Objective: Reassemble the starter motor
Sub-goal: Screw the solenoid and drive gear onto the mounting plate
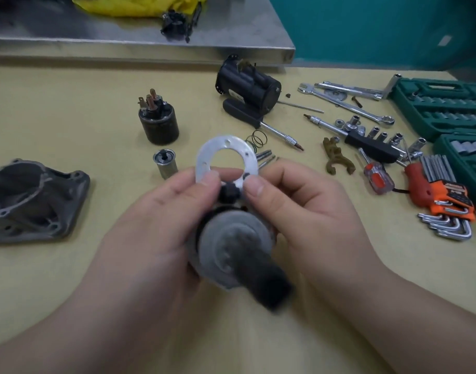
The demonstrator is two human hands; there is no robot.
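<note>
Head view, frame centre: left hand (164, 211) and right hand (293, 209) each pinch the silver ring plate (226, 160) while cradling the blurred motor assembly (231, 247) beneath it. Solenoid (158, 122) stands upper left of them, black motor casing (247, 90) above, grey housing (34, 201) far left, green socket case (444, 103) upper right.

A flat, pale matt metal ring plate (226, 157) with small holes; a dull grey cast-metal housing (34, 201), rough-surfaced; bright chromed steel wrenches (347, 103), glossy; a smooth matt yellow-beige tabletop (83, 109).
</note>
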